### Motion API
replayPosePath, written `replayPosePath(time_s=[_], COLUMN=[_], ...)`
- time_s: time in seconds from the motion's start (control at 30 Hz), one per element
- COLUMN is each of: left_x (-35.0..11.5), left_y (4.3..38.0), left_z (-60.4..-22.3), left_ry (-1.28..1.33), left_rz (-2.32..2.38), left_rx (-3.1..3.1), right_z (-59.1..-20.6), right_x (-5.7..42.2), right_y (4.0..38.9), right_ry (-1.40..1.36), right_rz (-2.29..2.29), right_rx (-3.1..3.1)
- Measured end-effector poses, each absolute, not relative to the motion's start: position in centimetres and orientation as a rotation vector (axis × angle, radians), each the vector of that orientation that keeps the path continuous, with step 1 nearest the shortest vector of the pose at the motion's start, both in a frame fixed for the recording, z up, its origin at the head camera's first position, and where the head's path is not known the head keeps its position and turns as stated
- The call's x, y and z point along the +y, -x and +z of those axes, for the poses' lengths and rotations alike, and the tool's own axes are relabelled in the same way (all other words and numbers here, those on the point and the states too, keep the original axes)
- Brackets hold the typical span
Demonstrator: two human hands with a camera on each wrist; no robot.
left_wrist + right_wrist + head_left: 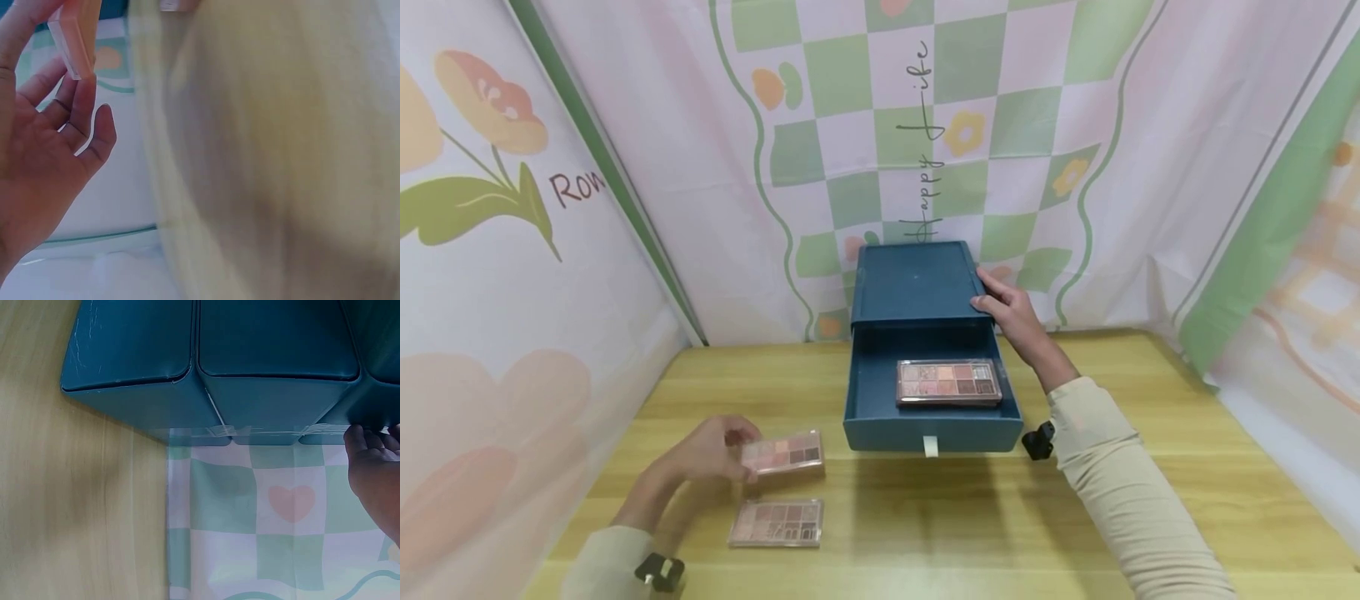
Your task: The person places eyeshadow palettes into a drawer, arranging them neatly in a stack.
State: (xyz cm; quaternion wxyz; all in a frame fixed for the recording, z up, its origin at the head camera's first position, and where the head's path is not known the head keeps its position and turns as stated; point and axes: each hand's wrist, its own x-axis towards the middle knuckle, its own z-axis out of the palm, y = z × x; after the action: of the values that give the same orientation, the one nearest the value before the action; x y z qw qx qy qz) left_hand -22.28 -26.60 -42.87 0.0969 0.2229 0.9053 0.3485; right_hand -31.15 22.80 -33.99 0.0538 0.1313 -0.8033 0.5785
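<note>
My left hand (711, 450) pinches an eyeshadow palette (784, 452) by its left end, thumb against fingers, above the table. In the left wrist view the palette (76, 37) is seen edge-on at the fingertips. A second palette (777, 523) lies flat on the table just nearer to me. My right hand (1017, 321) touches the upper right edge of a dark blue drawer box (917, 283), its fingers fairly straight. The top drawer (880, 435) is pulled out towards me. Inside it, on the right, lies another clear-lidded palette (949, 383).
The right wrist view shows the box's stacked drawers (275, 337) from the side. A pale pull tab (931, 447) hangs on the drawer front. The wooden table (910, 517) ends at a patterned curtain (835, 50) behind the box, with more fabric on both sides.
</note>
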Motion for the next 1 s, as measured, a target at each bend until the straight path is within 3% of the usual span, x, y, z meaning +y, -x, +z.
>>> replayPosePath(time_s=[1.0], left_x=[-25.8], left_y=[21.1], left_z=[-35.5], left_ry=[-0.941], left_rz=[1.141], left_rx=[2.751], right_z=[-34.0], right_x=[22.9], right_y=[31.2], right_ry=[-0.427], right_rz=[1.777], right_rx=[-2.429])
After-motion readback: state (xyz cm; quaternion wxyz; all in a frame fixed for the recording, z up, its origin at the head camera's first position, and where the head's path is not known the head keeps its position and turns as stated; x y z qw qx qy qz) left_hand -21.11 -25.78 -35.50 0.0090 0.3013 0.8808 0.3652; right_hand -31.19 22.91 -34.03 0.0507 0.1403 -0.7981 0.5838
